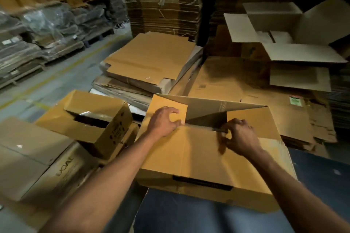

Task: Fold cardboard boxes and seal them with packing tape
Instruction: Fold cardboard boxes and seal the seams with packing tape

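From the head camera, the cardboard box (208, 149) sits just below centre, its long axis running from nine o'clock to three o'clock, with the near long flap (198, 147) already folded over the top. The left hand (163, 122) presses on the left short flap (168, 108), fingers curled over that flap's inner edge where it meets the near flap, so it grips the cardboard. The right hand (239, 137) is at the near flap's far edge beside the right short flap (251, 119), fingers bent and seemingly pinching that edge, though blur leaves the exact hold unclear. The far long flap (217, 105) stands up at twelve o'clock from both hands, and the dark gap between the short flaps lies open between them. That far flap, I judge, comes down toward six o'clock next; both hands are about equally near it. No tape is visible. At nine o'clock a smaller box (89, 119) rests on other cartons; flat cardboard sheets (151, 58) lie stacked at eleven.
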`<control>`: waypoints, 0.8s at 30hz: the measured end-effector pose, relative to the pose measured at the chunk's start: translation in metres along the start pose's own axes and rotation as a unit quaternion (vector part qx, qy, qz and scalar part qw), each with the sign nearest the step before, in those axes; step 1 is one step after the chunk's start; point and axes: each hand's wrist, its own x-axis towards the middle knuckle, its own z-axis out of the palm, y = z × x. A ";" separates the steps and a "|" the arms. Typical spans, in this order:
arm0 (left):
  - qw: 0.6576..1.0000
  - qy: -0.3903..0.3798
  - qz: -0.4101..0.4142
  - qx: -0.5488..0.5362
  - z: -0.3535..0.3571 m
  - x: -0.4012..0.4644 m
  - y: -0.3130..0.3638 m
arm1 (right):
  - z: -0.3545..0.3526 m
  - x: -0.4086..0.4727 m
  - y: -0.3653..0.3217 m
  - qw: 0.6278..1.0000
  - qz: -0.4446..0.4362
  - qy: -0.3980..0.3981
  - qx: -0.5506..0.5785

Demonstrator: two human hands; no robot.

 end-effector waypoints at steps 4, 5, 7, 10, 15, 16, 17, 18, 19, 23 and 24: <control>0.963 0.101 -0.128 -0.213 -0.021 0.046 -0.057 | 0.046 0.006 -0.068 0.999 -0.031 0.037 0.005; 0.946 0.110 -0.159 -0.261 -0.030 0.062 -0.068 | 0.052 0.011 -0.082 0.999 -0.030 0.044 0.005; 0.901 0.088 -0.223 -0.361 -0.043 0.096 -0.088 | 0.058 0.025 -0.100 0.999 -0.020 0.043 0.006; 0.801 0.017 -0.322 -0.504 -0.049 0.144 -0.110 | 0.066 0.039 -0.113 0.999 -0.020 0.049 0.009; 0.694 -0.020 -0.360 -0.623 -0.032 0.195 -0.128 | 0.074 0.049 -0.107 0.999 -0.003 0.045 0.000; 0.679 -0.021 -0.353 -0.643 -0.029 0.201 -0.130 | 0.074 0.047 -0.106 0.999 0.001 0.046 0.004; 0.667 -0.015 -0.345 -0.660 -0.028 0.205 -0.130 | 0.075 0.046 -0.106 0.999 0.004 0.049 0.007; 0.659 -0.010 -0.338 -0.672 -0.027 0.208 -0.130 | 0.077 0.045 -0.106 0.999 0.009 0.051 0.008; 0.655 -0.005 -0.330 -0.679 -0.027 0.209 -0.128 | 0.077 0.044 -0.108 0.999 0.013 0.051 0.007; 0.678 0.005 -0.283 -0.679 -0.035 0.212 -0.124 | 0.079 0.041 -0.116 0.997 0.021 0.074 -0.015; 0.690 0.011 -0.265 -0.673 -0.038 0.213 -0.123 | 0.079 0.040 -0.117 0.996 0.026 0.084 -0.021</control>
